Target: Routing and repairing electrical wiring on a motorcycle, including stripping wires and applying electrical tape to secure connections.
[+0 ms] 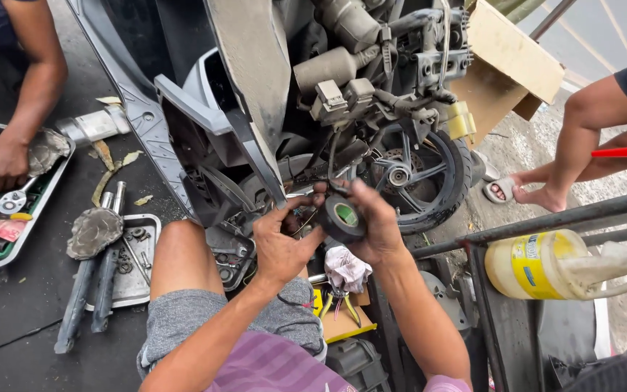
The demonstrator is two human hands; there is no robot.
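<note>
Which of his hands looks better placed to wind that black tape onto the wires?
Probably the right hand: it already grips the roll of black tape, while the left hand pinches the wires beside it.

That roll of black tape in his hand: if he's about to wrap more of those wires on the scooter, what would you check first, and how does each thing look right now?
1. Roll of black tape firmly held in the right hand: ok.
2. Left hand steadying the wires: ok, it is at the bundle.
3. Free tape end found and stuck to the wires: cannot tell, fingers hide it.
4. Pliers within reach: ok, lying below the hands.
5. Other person's hand clear of the work: ok, busy at the tool tray.
</note>
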